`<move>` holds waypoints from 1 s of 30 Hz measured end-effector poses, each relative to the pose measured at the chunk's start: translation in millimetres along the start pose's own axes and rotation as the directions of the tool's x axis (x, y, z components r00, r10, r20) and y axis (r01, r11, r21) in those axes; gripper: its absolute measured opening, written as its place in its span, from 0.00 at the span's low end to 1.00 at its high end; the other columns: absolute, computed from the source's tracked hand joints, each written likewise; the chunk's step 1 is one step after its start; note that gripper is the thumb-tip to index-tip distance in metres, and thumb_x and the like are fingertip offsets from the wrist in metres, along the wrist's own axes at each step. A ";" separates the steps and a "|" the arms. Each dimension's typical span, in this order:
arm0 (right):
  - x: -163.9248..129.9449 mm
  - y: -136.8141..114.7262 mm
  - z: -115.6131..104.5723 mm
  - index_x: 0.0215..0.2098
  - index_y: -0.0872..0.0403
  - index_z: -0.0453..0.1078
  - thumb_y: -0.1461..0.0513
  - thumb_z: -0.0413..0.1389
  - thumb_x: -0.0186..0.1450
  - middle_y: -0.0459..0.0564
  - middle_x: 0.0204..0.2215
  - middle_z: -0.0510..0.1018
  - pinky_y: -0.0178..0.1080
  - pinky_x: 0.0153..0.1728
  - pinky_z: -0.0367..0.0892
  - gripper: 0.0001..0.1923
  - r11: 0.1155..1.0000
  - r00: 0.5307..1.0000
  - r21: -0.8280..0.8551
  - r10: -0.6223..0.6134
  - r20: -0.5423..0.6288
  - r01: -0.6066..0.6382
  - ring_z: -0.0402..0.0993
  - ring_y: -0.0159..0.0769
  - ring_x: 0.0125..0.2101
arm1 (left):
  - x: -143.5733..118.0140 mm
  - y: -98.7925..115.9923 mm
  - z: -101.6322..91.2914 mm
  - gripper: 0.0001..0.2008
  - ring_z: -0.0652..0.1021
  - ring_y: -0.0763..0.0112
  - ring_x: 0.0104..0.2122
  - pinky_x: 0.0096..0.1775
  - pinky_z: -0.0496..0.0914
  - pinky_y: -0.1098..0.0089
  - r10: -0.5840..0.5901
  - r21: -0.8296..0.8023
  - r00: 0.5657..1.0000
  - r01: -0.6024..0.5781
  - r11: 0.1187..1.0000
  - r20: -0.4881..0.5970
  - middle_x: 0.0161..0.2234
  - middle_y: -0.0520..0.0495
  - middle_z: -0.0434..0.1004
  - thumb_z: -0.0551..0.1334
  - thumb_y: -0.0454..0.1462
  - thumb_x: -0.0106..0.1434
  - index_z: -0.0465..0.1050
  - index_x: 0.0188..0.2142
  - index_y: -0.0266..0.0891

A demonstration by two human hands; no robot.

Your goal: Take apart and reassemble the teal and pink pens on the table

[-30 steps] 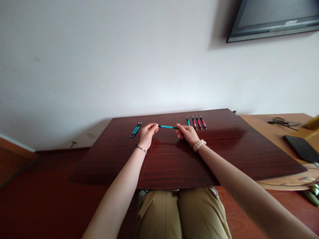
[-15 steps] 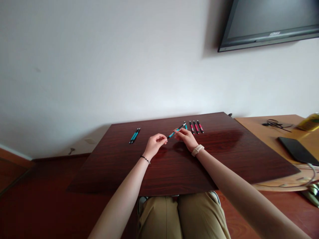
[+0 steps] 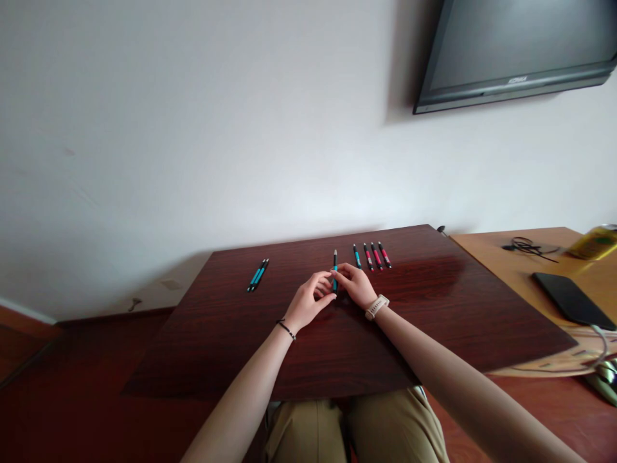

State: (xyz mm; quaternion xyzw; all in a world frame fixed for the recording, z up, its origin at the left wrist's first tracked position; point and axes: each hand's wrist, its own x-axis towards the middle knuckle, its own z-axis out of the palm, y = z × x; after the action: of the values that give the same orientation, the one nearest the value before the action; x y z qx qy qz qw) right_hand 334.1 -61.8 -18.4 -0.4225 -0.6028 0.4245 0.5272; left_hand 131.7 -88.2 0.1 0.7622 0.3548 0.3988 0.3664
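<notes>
A blue-and-black pen (image 3: 335, 259) stands nearly upright in the picture, its silver end pointing away from me. My right hand (image 3: 355, 283) is closed on its middle between thumb and fingers. Curved round from the left, my left hand (image 3: 311, 299) has its fingertips at the pen's side and its thumb tip at the lower end. Two more blue pens (image 3: 258, 275) lie side by side at the table's left. Beyond my right hand, another blue pen (image 3: 357, 256) lies in a row with three red pens (image 3: 376, 256).
The dark wooden table (image 3: 231, 360) reaches to the wall. On a lighter desk (image 3: 520, 292) at right are a black phone (image 3: 573, 299) with a white cable, a coiled black cord (image 3: 527, 246) and a yellow item (image 3: 594, 242). A television (image 3: 518, 48) hangs above.
The pen has swung from slanting to nearly upright. My left hand has moved from its lower tip to alongside it, and the hands are closer together. The view has shifted slightly.
</notes>
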 end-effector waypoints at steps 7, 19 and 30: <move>-5.4 -5.5 5.8 0.44 0.50 0.75 0.40 0.58 0.70 0.50 0.33 0.83 0.38 0.23 0.69 0.23 0.992 1.000 -0.123 0.013 0.015 -0.011 0.75 0.38 0.24 | 35.9 -13.4 -2.0 0.20 0.83 0.62 0.45 0.47 0.78 0.63 -0.167 -0.216 0.975 0.133 0.967 -0.149 0.50 0.40 0.80 0.65 0.48 0.72 0.72 0.57 0.41; 19.8 -13.4 -42.2 0.44 0.50 0.77 0.47 0.59 0.72 0.48 0.29 0.82 0.40 0.31 0.68 0.16 0.875 0.991 -0.473 -0.134 -0.020 0.109 0.77 0.39 0.28 | 125.5 -12.6 17.0 0.18 0.82 0.66 0.33 0.36 0.77 0.67 -0.206 -0.271 0.978 0.189 0.944 -0.036 0.35 0.47 0.82 0.71 0.39 0.64 0.76 0.52 0.39; 34.2 -3.1 -82.5 0.66 0.46 0.70 0.51 0.65 0.69 0.53 0.52 0.83 0.49 0.52 0.77 0.29 0.861 0.948 -0.410 -0.221 0.231 0.300 0.83 0.46 0.46 | 172.5 -52.4 18.2 0.17 0.86 0.61 0.41 0.46 0.80 0.60 -0.291 -0.436 0.950 0.216 0.874 -0.112 0.38 0.44 0.86 0.70 0.38 0.64 0.70 0.50 0.41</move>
State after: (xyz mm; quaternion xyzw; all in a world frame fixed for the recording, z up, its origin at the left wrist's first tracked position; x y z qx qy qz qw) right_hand 413.0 -24.5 1.0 -0.4056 -0.7788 0.2375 0.4154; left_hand 208.8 75.6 8.5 0.5748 0.3888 0.4788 0.5378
